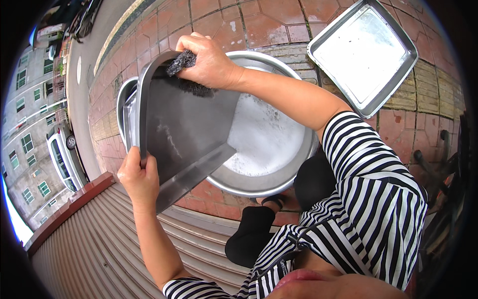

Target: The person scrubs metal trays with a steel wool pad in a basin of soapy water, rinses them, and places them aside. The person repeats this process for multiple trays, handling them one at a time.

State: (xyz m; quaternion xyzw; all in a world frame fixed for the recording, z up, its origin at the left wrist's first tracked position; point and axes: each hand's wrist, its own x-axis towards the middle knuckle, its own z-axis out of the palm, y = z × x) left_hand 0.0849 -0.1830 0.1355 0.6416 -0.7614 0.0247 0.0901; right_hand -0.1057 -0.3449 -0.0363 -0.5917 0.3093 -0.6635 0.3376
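Observation:
A deep grey metal tray [186,116] is held tilted over a wide metal basin [261,187]. My left hand [140,177] grips the tray's near rim, thumb and fingers around the edge. My right hand [211,61] is closed on a dark steel-wool scouring pad [182,62], pressed at the tray's inner corner by the rim. Whitish foam marks streak the tray's inside wall. White suds [265,134] with grey specks cover the water in the basin, and one corner of the tray reaches over them.
On the paving to the right lies another shallow metal tray [360,56], wet inside. Behind the held tray, further metal containers [130,112] partly show. A ribbed roller shutter [93,231] runs along the lower left. A road and a parked white vehicle [61,159] are beyond.

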